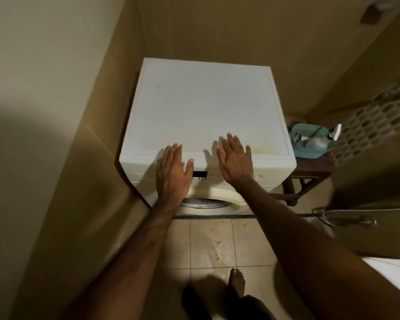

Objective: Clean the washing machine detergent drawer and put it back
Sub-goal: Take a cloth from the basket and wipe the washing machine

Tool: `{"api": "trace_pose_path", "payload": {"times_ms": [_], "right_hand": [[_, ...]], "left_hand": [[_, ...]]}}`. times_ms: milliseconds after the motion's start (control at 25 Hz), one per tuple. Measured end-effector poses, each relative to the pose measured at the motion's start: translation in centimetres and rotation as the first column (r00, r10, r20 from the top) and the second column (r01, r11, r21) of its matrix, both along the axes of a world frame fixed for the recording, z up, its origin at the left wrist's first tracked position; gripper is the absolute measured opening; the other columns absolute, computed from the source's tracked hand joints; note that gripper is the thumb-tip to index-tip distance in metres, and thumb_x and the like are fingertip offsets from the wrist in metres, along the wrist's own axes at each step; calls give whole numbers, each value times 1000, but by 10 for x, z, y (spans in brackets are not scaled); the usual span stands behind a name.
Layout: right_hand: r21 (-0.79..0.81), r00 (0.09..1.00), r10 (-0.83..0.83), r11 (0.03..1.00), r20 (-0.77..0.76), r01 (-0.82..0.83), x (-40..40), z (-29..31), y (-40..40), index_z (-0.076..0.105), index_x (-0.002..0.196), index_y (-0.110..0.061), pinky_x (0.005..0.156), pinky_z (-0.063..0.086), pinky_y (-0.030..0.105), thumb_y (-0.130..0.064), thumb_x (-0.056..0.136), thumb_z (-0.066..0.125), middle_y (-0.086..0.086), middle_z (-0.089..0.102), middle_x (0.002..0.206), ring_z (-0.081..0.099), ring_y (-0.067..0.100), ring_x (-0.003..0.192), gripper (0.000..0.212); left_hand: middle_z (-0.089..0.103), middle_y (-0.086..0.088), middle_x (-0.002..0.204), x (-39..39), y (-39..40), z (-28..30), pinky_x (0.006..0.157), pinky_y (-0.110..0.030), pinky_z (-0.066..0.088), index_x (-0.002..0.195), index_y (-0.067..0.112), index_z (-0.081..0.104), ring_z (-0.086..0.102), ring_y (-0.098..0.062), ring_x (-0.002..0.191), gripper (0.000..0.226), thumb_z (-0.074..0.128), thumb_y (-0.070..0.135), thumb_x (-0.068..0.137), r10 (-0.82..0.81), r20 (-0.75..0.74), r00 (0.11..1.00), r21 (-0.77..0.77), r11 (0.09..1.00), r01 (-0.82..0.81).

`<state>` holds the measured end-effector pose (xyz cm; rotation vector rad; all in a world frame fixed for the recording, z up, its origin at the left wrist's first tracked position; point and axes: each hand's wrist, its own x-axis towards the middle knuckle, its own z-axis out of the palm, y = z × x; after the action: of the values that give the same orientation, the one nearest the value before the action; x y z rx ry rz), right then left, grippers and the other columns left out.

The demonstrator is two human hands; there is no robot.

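Beige-walled laundry nook: your left hand and right hand hover flat, fingers spread, empty, above the washing machine front edge.

White front-loading washing machine, bare flat top, set in a beige corner, drawer hidden

Matt white washing machine top; glossy tiled floor.

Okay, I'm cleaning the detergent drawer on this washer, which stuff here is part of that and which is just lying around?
Part of the job:
washing machine
left hand, open
right hand, open
spray bottle, possibly

Just lying about:
teal basket
dark side table
hose
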<state>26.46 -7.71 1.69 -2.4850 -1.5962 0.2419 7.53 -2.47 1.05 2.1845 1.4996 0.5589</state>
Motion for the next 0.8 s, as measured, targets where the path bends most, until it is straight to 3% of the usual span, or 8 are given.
{"api": "trace_pose_path", "payload": {"times_ms": [240,520,680,800], "right_hand": [[30,988,-154,988,-32,155,88,5,-23,38,160,-19,127,16,58,-43,114,19,7,23,173,15,25,161,56],[40,954,-287,956,-84,291,235,-13,-56,45,155,-17,126,18,59,-46,113,20,7,27,171,18,27,160,57],[73,907,-392,911,-155,406,316,-40,-66,64,137,-11,116,37,62,-52,105,11,17,49,157,40,34,150,74],[59,895,-414,902,-164,428,368,-74,-73,69,127,-4,101,51,62,-45,107,21,24,61,143,55,41,136,67]], "left_hand": [[44,-9,159,99,12,12,122,-48,29,151,8,46,31,-24,152,57,52,38,102,-217,-71,974,164,960,226],[38,-4,163,267,-12,23,124,-46,26,150,15,47,27,-22,154,58,40,47,103,-353,-83,932,119,925,361],[47,-6,157,362,-19,6,120,-48,35,147,14,52,36,-25,150,59,38,47,100,-448,-108,887,106,882,458],[45,-6,158,425,-20,-16,119,-46,35,148,13,49,32,-23,151,53,48,38,101,-509,-159,846,67,849,524]]}}
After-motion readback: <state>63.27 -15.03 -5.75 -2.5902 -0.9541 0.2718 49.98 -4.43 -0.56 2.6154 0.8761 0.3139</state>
